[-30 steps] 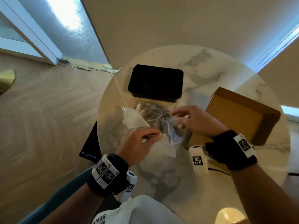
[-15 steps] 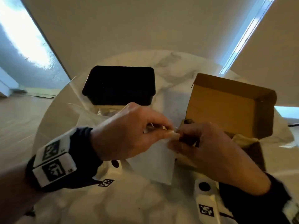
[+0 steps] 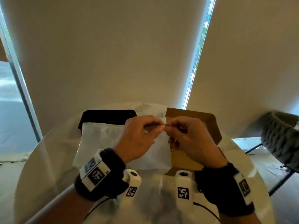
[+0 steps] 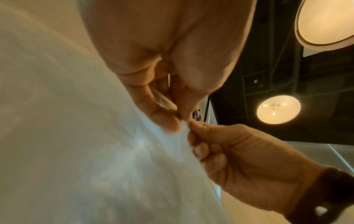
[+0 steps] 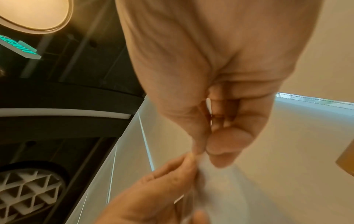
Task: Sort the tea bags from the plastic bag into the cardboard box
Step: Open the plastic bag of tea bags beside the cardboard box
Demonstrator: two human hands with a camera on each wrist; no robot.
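I see my left hand and right hand pinching the top edge of the frosted translucent plastic bag, raised over the round marble bench beside the open brown cardboard box; fingers gripping; I'd peel the two layers apart evenly.

The plastic bag looked thin, frosted and faintly crinkled, the cardboard box was matt brown card, the desk was glossy veined marble (it mirrored the wall), and the tray was smooth black plastic.
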